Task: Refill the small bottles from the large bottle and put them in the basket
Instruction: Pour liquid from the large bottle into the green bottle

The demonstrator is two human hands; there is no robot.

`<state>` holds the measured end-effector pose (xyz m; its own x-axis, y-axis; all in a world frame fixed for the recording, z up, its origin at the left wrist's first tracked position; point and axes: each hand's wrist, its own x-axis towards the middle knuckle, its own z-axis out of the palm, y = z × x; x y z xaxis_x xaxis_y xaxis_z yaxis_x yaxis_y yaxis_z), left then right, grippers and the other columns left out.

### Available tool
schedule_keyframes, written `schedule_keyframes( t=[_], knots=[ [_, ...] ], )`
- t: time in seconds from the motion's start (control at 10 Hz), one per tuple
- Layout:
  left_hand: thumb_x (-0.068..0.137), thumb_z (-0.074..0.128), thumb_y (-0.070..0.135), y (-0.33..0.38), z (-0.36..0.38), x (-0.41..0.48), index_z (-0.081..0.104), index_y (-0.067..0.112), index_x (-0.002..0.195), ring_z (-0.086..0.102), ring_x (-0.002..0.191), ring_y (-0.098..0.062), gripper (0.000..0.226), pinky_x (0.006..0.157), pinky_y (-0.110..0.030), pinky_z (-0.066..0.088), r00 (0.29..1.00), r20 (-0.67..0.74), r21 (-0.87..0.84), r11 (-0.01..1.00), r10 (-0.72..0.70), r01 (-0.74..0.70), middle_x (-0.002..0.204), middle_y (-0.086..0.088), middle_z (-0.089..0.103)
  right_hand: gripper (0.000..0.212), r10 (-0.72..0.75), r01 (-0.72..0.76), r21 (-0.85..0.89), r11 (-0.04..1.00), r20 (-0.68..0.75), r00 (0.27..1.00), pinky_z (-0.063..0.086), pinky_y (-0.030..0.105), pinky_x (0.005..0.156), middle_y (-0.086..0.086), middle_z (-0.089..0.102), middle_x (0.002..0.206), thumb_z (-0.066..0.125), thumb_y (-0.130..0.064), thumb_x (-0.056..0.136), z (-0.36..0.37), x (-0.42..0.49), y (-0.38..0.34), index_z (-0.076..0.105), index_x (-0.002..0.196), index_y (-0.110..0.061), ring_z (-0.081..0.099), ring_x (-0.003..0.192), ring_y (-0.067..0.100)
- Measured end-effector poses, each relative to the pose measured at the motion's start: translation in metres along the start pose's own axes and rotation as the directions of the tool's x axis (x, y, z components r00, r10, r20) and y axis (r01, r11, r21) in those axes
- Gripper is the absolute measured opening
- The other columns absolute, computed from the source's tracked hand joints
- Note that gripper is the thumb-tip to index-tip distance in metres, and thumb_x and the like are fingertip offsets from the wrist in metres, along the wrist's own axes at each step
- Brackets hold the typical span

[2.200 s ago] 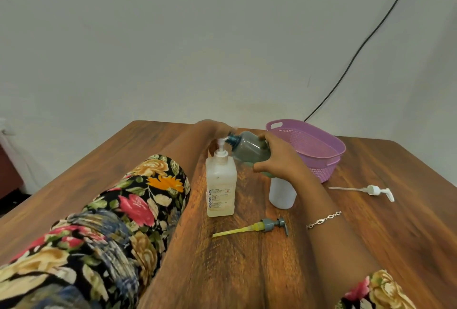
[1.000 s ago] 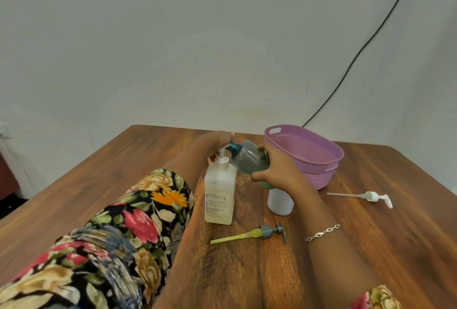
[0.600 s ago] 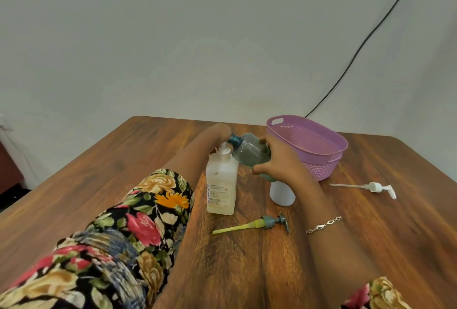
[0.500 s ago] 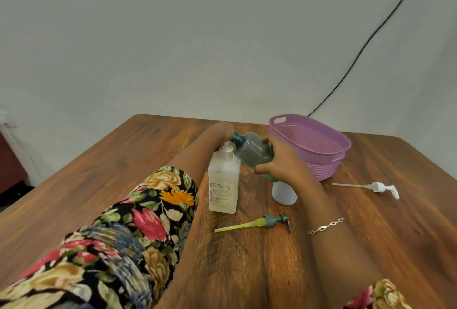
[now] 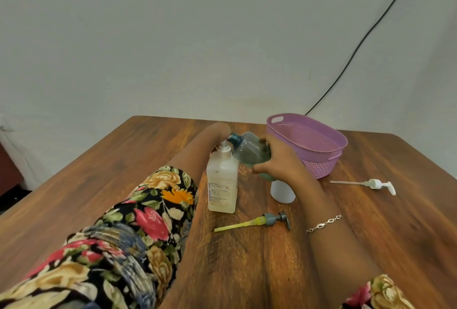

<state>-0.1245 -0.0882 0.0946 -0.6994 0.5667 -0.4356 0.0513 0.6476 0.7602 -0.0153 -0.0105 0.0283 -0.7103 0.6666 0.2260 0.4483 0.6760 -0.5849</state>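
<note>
Closest to you, your floral fabric sleeve [image 5: 138,222] lies across the glossy wood-grain table [image 5: 99,185], and a thin chain bracelet [image 5: 324,223] circles your right wrist. Just beyond, a grey pump head with a yellow dip tube [image 5: 269,219] lies flat on the wood. Next stands the large bottle [image 5: 221,185], square-sided, cloudy translucent plastic with a printed label, its white pump on top. Beside it, a small white bottle [image 5: 282,192], round and opaque, stands upright, partly behind your wrist. To the right a white pump [image 5: 373,183] lies on its side.

Your right hand [image 5: 279,160] is wrapped around the small blue-grey bottle [image 5: 249,149], smooth and see-through, tilted with its open threaded neck at the large bottle's pump. Your left hand [image 5: 220,128] reaches behind that pump; I cannot tell its grip. Farthest, the oval lilac basket [image 5: 319,167], perforated plastic, sits on the table.
</note>
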Motion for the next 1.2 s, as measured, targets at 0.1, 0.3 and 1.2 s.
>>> schedule_keyframes(
  t=[0.1, 0.3, 1.2],
  knots=[
    [0.101, 0.028, 0.015, -0.003, -0.003, 0.003, 0.041, -0.003, 0.134, 0.043, 0.127, -0.034, 0.041, 0.104, -0.041, 0.034, 0.998, 0.032, -0.076, 0.996, 0.046, -0.044, 0.085, -0.012, 0.054, 0.071, 0.004, -0.004, 0.019, 1.000, -0.014, 1.000, 0.038, 0.023, 0.079, 0.006, 0.051, 0.127, 0.078, -0.016, 0.070, 0.000, -0.003, 0.001, 0.042, 0.131, -0.014, 0.046, 0.099, 0.012],
    [0.095, 0.042, 0.036, 0.002, -0.004, 0.011, 0.047, 0.006, 0.093, 0.043, 0.059, -0.022, 0.030, 0.109, -0.041, 0.033, 0.986, 0.141, -0.060, 0.995, 0.094, -0.086, 0.068, -0.007, 0.043, 0.072, -0.012, 0.015, 0.037, 0.999, -0.065, 0.998, 0.041, 0.025, 0.080, 0.006, 0.054, 0.124, 0.078, -0.019, 0.069, -0.006, -0.003, 0.000, 0.044, 0.132, -0.016, 0.047, 0.096, 0.013],
    [0.102, 0.023, 0.037, -0.003, -0.001, 0.034, 0.030, -0.004, 0.140, 0.036, 0.130, -0.038, 0.057, 0.104, -0.046, 0.032, 0.988, 0.102, 0.125, 0.984, 0.113, -0.126, 0.143, -0.025, 0.035, 0.073, 0.041, -0.029, 0.135, 0.990, -0.090, 0.995, 0.048, 0.032, 0.085, 0.003, 0.054, 0.123, 0.079, -0.018, 0.067, 0.010, -0.007, 0.007, 0.045, 0.132, -0.017, 0.051, 0.104, 0.016]
  ],
)
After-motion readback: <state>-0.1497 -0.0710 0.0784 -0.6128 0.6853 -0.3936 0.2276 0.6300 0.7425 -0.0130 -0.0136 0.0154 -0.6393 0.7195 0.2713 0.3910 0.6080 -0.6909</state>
